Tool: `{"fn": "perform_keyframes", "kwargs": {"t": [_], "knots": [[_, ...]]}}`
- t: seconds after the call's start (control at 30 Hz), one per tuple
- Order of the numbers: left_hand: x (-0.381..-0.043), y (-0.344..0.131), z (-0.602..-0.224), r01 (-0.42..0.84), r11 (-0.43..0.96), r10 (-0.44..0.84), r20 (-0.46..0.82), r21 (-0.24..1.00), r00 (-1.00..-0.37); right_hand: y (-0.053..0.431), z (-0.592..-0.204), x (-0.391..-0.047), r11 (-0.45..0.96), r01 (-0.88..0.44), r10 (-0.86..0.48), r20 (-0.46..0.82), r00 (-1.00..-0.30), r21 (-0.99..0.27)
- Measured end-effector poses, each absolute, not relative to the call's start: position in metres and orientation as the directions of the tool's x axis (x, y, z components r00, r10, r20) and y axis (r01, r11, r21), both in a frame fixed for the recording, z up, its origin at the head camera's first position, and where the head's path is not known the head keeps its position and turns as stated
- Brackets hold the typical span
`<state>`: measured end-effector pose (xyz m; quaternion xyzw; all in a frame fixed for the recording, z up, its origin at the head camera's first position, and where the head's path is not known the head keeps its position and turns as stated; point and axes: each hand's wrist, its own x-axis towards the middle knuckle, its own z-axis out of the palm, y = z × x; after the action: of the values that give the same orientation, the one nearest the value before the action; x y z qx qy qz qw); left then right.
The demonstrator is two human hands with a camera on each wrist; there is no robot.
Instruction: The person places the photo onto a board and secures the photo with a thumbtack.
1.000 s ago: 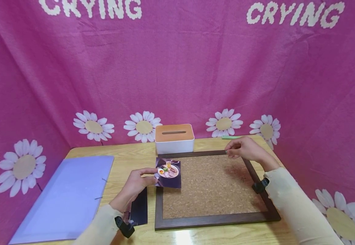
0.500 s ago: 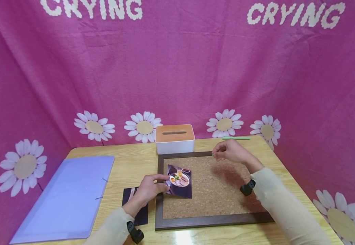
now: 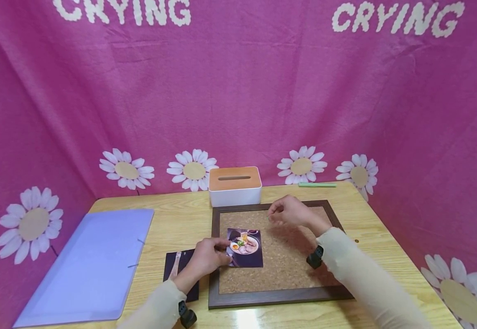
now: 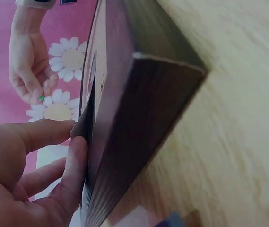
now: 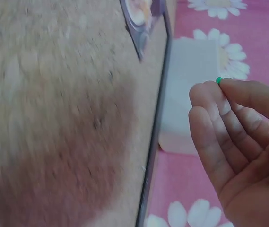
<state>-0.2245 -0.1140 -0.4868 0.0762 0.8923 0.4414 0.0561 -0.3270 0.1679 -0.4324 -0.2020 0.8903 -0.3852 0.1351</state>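
Observation:
My left hand point(image 3: 209, 257) pinches the left edge of a square photo point(image 3: 247, 256) of a ramen bowl between thumb and finger. The photo lies over the left part of a cork board point(image 3: 281, 279) with a dark wooden frame. In the left wrist view the photo's edge point(image 4: 83, 122) lifts a little where the fingertips hold it. Over the board's upper middle, my right hand point(image 3: 294, 214) pinches a small green push pin point(image 5: 220, 81); only its green part shows. A corner of the photo appears at the top of the right wrist view.
A dark picture point(image 3: 177, 259) lies left of the board, partly under my left forearm. Farther left is a blue-lilac folder point(image 3: 86, 265). Behind the board stand a white tissue box point(image 3: 235, 197) with a wooden lid and a green pen-like stick point(image 3: 317, 185). Pink cloth surrounds the table.
My left hand has carried the photo right and down onto the cork. The right hand has moved left over the board, still pinching the green push pin.

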Motion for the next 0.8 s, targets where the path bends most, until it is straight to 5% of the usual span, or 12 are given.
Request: {"fn": "perform_keyframes", "kwargs": {"t": [0.6, 0.8], "knots": [[-0.221, -0.108, -0.482, 0.153, 0.734, 0.169, 0.041, 0.661, -0.985, 0.115, -0.470, -0.334, 0.605, -0.152, -0.511, -0.234, -0.827, -0.781], [-0.220, -0.108, -0.482, 0.151, 0.733, 0.173, 0.032, 0.663, -0.984, 0.105, -0.474, -0.332, 0.650, -0.208, -0.508, -0.215, -0.834, -0.731]]}}
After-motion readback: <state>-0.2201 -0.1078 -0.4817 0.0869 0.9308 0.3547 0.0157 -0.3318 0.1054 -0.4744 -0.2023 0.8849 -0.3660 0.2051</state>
